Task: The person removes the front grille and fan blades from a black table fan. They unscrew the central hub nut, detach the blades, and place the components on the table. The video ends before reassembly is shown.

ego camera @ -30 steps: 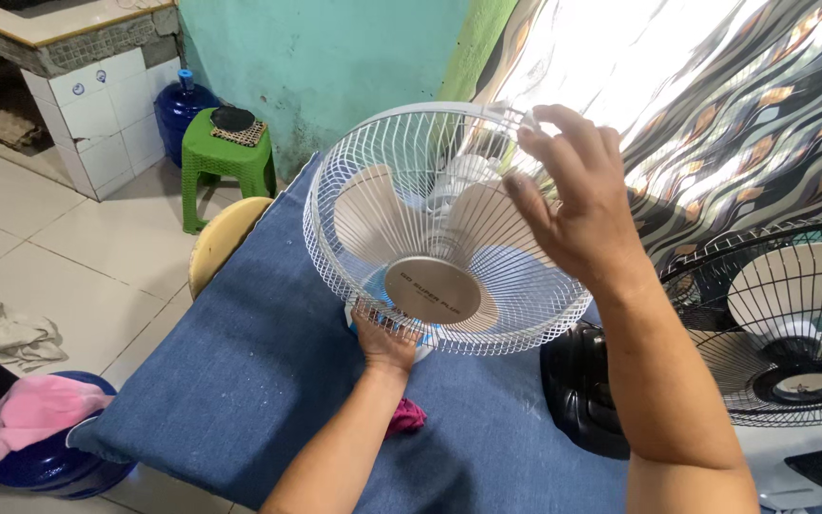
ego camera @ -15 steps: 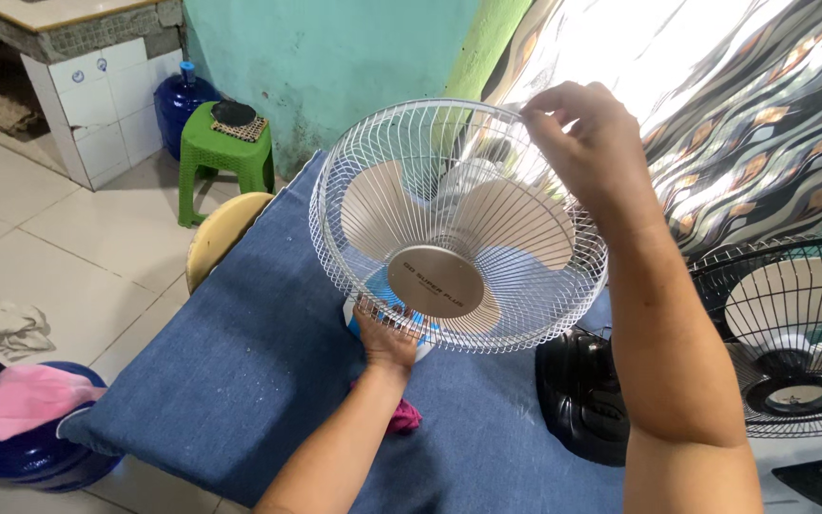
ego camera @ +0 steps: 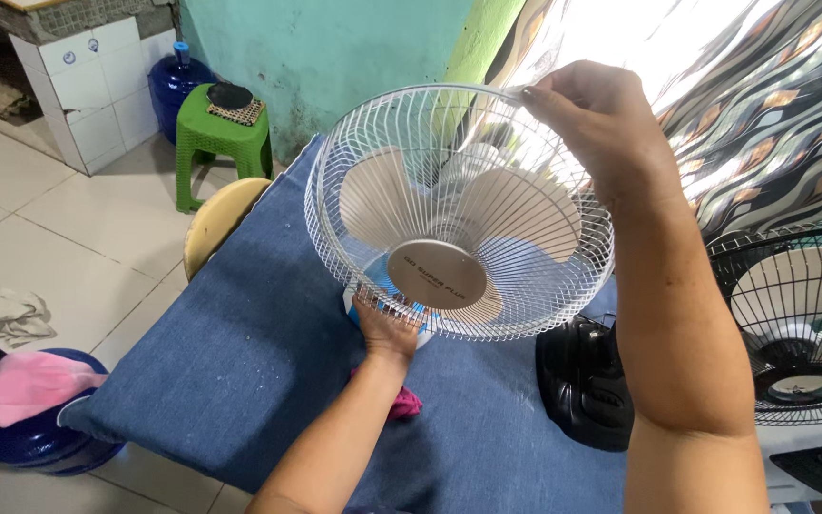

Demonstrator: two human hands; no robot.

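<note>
A white wire fan guard (ego camera: pixel 363 190) with a grey centre disc (ego camera: pixel 438 274) is held tilted in front of a small fan with pale blades (ego camera: pixel 523 214) and a blue-and-white base (ego camera: pixel 373 281). My right hand (ego camera: pixel 601 124) pinches the guard's top rim. My left hand (ego camera: pixel 387 333) grips its bottom rim, just above the fan base. The fan stands on a blue cloth-covered table (ego camera: pixel 268 362). A pink rag (ego camera: pixel 403 404) lies under my left forearm.
A black fan (ego camera: pixel 801 324) with a black base (ego camera: pixel 582 385) stands at the right. A yellow stool (ego camera: pixel 221 224), a green stool (ego camera: pixel 221 133) and a blue water jug (ego camera: pixel 171 81) sit left. A blue basin with pink cloth (ego camera: pixel 21 405) lies on the floor.
My right hand has closed onto the guard's top rim and raised it slightly; the guard tilts more toward me. My left hand stays at the bottom rim.
</note>
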